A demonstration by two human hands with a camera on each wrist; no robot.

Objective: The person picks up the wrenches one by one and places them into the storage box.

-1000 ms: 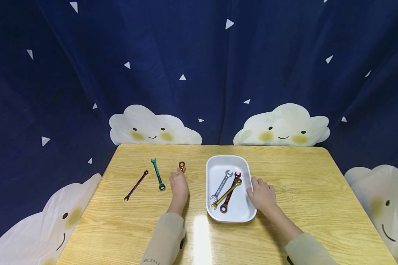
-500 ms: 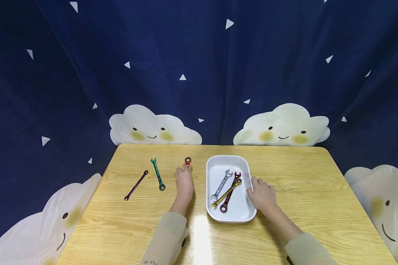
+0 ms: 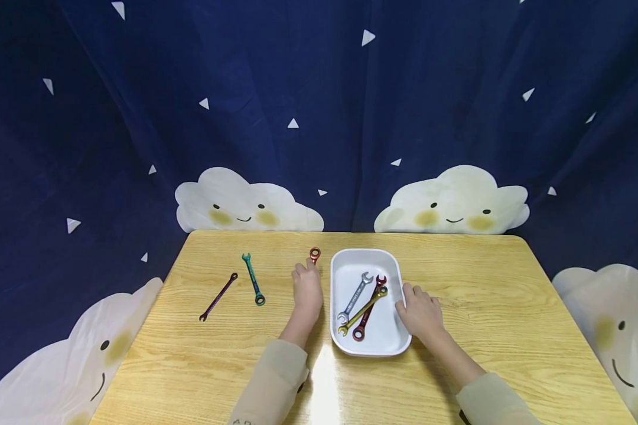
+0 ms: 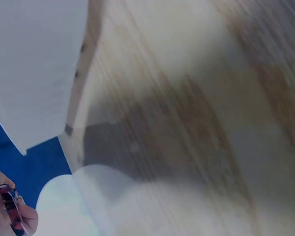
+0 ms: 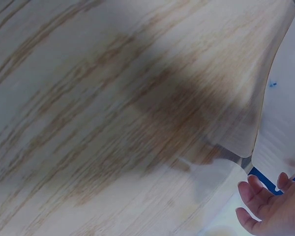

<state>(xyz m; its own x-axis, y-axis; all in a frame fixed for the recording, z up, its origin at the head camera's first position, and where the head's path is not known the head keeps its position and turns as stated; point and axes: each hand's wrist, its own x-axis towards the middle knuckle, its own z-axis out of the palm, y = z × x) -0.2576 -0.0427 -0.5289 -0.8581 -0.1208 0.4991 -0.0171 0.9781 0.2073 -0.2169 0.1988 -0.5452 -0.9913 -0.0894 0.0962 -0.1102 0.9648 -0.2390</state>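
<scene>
My left hand [image 3: 307, 288] pinches a red ratcheting wrench [image 3: 315, 254] just left of the white tray [image 3: 340, 348]; its ring end points away, and the fingers cover the rest. In the left wrist view, the reddish wrench [image 4: 11, 206] shows between thumb and fingers. My right hand [image 3: 422, 311] is at the tray's right wall, and in the right wrist view its fingers [image 5: 253, 191] are loosely bent beside the tray [image 5: 282, 98]. Inside the tray lie a silver wrench [image 3: 355, 298], a dark red wrench [image 3: 369, 313] and a gold wrench [image 3: 363, 310] crossing over the red one.
On the wooden table [image 3: 510, 330], left of my left hand, lie a teal wrench [image 3: 253, 280] and a purple wrench [image 3: 218, 297]. A dark blue curtain [image 3: 319, 88] with white clouds hangs behind the table and along its sides.
My left hand has moved right and slightly away from me, carrying the red wrench closer to the tray. The right hand and the tray have stayed in place.
</scene>
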